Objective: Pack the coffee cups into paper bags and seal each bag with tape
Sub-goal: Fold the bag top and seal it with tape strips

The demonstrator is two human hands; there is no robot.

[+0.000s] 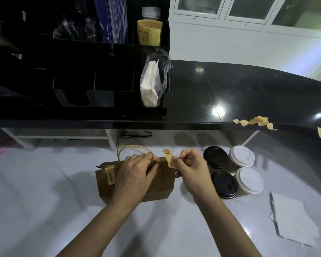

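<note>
On the black surface (pixel 230 86), far left, we see a black organiser (pixel 100 80) holding a plastic pack of napkins (pixel 150 86). Below, on the white surface (pixel 44 191), the brown paper bag (pixel 161 184) stands about midway along, towards the far edge, top folded over, twine handles (pixel 133 147) sticking up. One tape piece (pixel 110 175) already sits over its left top corner. Left hand (pixel 137 173): grip curled over the bag's top fold by the handles, holding it. Right hand (pixel 191 169): grip pinched tight on a loose tape strip (pixel 168 158) at the bag's right top corner; whether strip touches bag we cannot tell. Just right, four lidded coffee cups (pixel 224 183) sit bunched, two black lids, two white. Some spare strips (pixel 254 122) lie on the black surface's near edge. White paper sheets (pixel 293 221) lie near the white surface's right edge.
</note>
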